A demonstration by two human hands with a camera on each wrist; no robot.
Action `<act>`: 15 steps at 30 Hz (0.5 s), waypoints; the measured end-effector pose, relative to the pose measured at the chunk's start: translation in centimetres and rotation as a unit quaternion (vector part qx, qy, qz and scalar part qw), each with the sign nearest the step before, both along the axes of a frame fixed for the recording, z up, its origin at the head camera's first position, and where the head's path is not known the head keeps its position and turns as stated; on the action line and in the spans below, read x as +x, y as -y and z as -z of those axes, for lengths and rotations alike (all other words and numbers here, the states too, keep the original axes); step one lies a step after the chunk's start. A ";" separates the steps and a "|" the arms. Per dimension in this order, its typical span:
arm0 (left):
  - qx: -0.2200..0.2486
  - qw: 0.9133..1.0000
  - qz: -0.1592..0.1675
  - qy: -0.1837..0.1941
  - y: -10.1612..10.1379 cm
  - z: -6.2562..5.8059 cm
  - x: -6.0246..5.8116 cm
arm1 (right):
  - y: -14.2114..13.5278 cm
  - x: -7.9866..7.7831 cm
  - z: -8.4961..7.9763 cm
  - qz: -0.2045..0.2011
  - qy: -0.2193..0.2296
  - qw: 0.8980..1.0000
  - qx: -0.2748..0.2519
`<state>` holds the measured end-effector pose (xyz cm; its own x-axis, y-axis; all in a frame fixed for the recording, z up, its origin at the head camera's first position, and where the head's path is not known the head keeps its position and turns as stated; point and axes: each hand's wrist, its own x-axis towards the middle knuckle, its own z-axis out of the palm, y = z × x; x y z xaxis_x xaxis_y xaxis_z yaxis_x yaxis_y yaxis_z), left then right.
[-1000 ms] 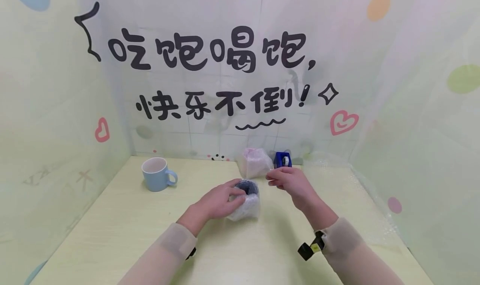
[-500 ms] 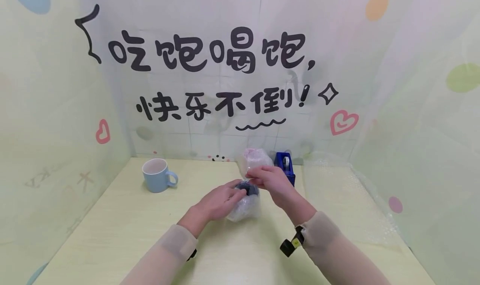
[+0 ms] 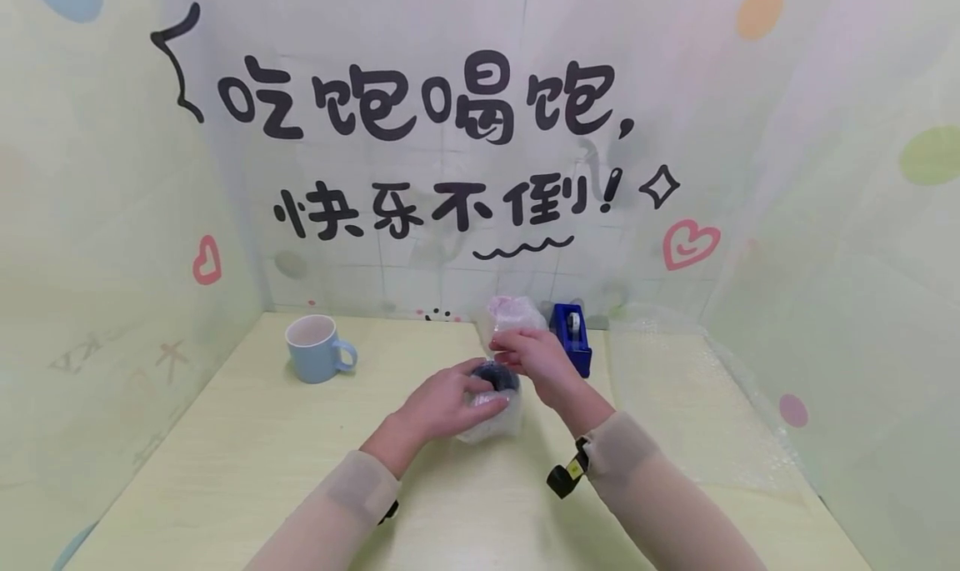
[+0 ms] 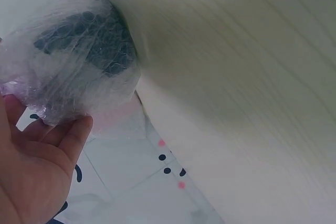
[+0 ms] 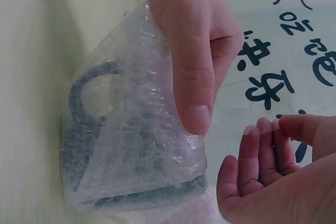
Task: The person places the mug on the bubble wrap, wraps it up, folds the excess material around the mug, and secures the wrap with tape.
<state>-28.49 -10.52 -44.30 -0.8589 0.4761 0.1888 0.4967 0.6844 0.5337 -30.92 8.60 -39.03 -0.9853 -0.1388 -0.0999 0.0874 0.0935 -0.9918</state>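
A dark mug (image 5: 79, 153) in bubble wrap (image 5: 142, 129) stands at the middle of the table; its handle shows through the wrap in the right wrist view. My left hand (image 3: 442, 400) grips the wrapped mug from the left, thumb on the near side of its rim. Just beyond the rim, at its right, is my right hand (image 3: 536, 363). Its thumb and index fingertip meet in the right wrist view, pinching a thin clear strip that looks like tape (image 5: 265, 128). Whether the strip touches the wrap, I cannot tell.
Behind the wrapped mug sits a pinkish bubble-wrapped bundle (image 3: 513, 311). A blue tape dispenser (image 3: 573, 346) is right of it. At the left stands a light blue mug (image 3: 313, 353), and a bubble wrap sheet (image 3: 690, 404) lies on the table's right side.
My right hand has moved left from beside the tape dispenser to the wrapped mug's rim. My left hand keeps its hold, with its thumb shifting slightly.
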 end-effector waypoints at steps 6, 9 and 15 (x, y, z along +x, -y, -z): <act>0.018 1.000 0.007 -0.001 -0.1 -0.2 0.0 | -0.3 -0.8 0.8 0.006 -0.066 0.996 0.061; 0.021 1.000 0.016 -0.007 -0.2 -0.2 0.1 | -0.5 -1.3 1.7 0.016 -0.099 0.989 0.105; 0.018 1.000 0.019 -0.015 -0.2 -0.2 0.2 | -0.7 -1.9 3.7 0.037 -0.114 0.985 0.127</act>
<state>-28.34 -10.30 -44.14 -0.8344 0.5000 0.2317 0.5374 0.6452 0.5430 -32.78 9.32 -42.73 -0.9926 -0.0652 0.1025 -0.1187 0.3419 -0.9322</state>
